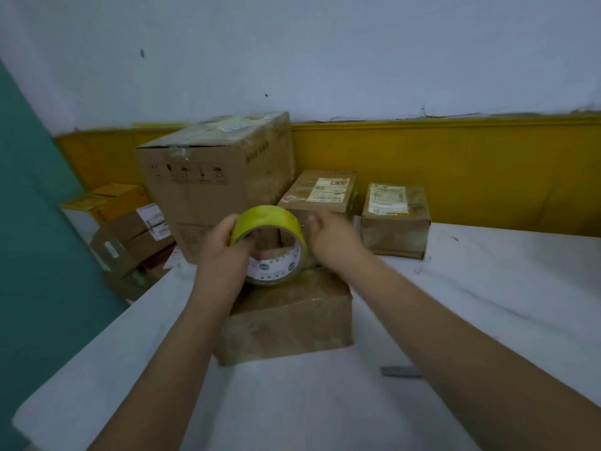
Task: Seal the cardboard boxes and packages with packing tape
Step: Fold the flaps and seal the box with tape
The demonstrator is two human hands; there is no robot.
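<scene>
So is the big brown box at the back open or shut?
Shut: the big brown cardboard box has its top flaps flat, with clear tape over the seam.

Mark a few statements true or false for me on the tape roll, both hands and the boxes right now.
1. The left hand grips the yellow tape roll. True.
2. The roll lies flat on the white table. False: it is held on edge over the nearest brown box.
3. The right hand is at the roll's right side. True.
4. The parcel with the red-and-white label sits on top of the large box. False: the parcel stands beside the large box, to its right.
5. A small grey object lies on the table near the right forearm. True.
</scene>
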